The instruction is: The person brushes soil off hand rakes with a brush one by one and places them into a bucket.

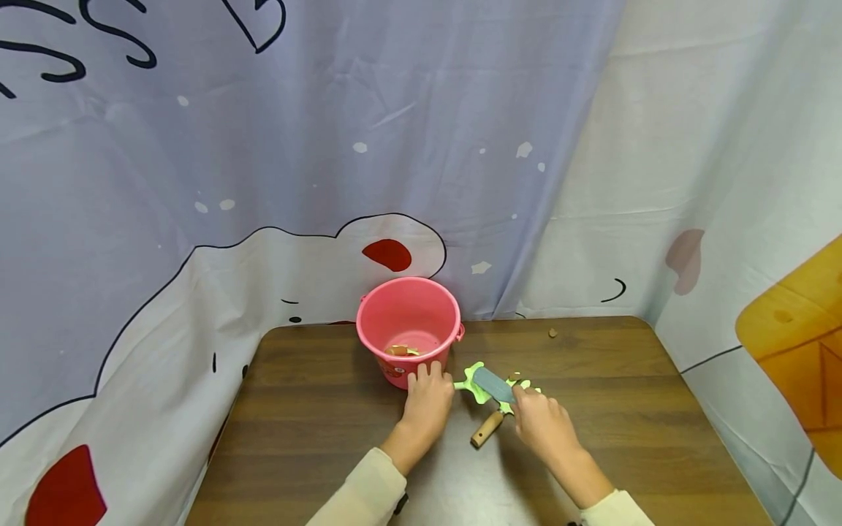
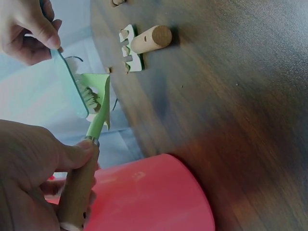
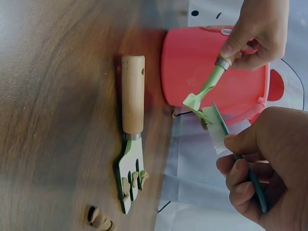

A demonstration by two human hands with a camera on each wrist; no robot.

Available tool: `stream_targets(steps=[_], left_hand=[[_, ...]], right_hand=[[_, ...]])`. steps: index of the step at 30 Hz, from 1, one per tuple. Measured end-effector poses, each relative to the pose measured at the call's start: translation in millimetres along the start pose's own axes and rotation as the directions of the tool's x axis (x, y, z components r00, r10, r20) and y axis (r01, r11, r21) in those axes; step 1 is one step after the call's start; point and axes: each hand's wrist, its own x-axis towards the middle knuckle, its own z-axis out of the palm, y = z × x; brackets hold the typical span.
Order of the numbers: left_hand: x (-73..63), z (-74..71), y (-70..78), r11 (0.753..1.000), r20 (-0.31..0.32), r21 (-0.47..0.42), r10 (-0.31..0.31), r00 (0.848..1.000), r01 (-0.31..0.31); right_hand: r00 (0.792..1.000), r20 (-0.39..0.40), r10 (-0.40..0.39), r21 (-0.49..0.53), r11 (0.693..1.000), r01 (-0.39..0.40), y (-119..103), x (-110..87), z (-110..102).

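My left hand point(image 1: 429, 398) grips the wooden handle of a small green hand trowel point(image 2: 102, 89), beside the pink bucket point(image 1: 378, 314). Several small brown pieces point(image 2: 90, 98) lie in its blade. My right hand point(image 1: 542, 424) holds a teal brush point(image 3: 219, 126) with pale bristles. In the right wrist view the bristles meet the trowel's blade and a brown piece there. Below both hands a green garden fork point(image 3: 133, 96) with a wooden handle lies on the table, and a few brown pieces sit on its prongs.
The bucket stands at the table's back edge with something green and wood-coloured point(image 1: 400, 351) inside. More brown pieces point(image 3: 101, 219) lie past the fork's prongs, and one brown piece point(image 1: 552, 332) is near the back edge. A printed curtain point(image 1: 296, 146) hangs behind the wooden table point(image 1: 309, 416).
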Motion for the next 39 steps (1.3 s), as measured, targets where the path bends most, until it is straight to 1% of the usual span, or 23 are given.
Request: stream_targets(steps=[4, 8, 11, 16, 20, 25, 30, 34, 39], left_hand=[[-0.3, -0.3, -1.7, 1.0, 0.001, -0.003, -0.009, 1.0, 0.009], [-1.0, 0.2, -6.2, 0.999, 0.043, -0.018, -0.027, 0.999, 0.028], [-1.9, 1.4, -8.7, 0.999, 0.065, -0.021, -0.027, 0.997, 0.029], [-2.4, 1.5, -9.3, 1.0, 0.057, -0.019, -0.023, 0.998, 0.024], [-1.3, 0.2, -8.1, 1.0, 0.043, -0.019, -0.021, 0.999, 0.021], [0.6, -1.8, -4.5, 1.0, 0.025, -0.02, -0.015, 1.0, 0.015], [2.1, -3.9, 0.0, 1.0, 0.036, -0.027, -0.014, 0.999, 0.015], [2.8, -6.6, 3.2, 0.999, 0.053, -0.033, -0.013, 0.999, 0.015], [1.4, -7.1, 5.1, 0.999, 0.07, -0.037, -0.008, 0.998, 0.01]], right_hand=[[0.999, -0.036, -0.016, 0.01, 1.0, 0.016, 6, -1.6, -2], [0.996, -0.084, -0.025, 0.033, 0.999, 0.028, 17, -3.0, -5], [0.995, -0.095, -0.025, 0.053, 0.998, 0.03, 27, -3.2, -8], [0.993, -0.111, -0.035, 0.092, 0.995, 0.046, 32, -1.6, -6], [0.992, -0.116, -0.044, 0.123, 0.991, 0.059, 27, 0.3, -2], [0.995, -0.083, -0.052, 0.129, 0.99, 0.062, 14, 3.3, 2], [0.997, -0.05, -0.066, 0.117, 0.991, 0.072, -1, 4.8, 7], [0.998, -0.044, -0.052, 0.094, 0.994, 0.056, -10, 3.0, 10], [0.998, -0.065, -0.02, 0.025, 0.999, 0.022, -14, 1.1, 12]])
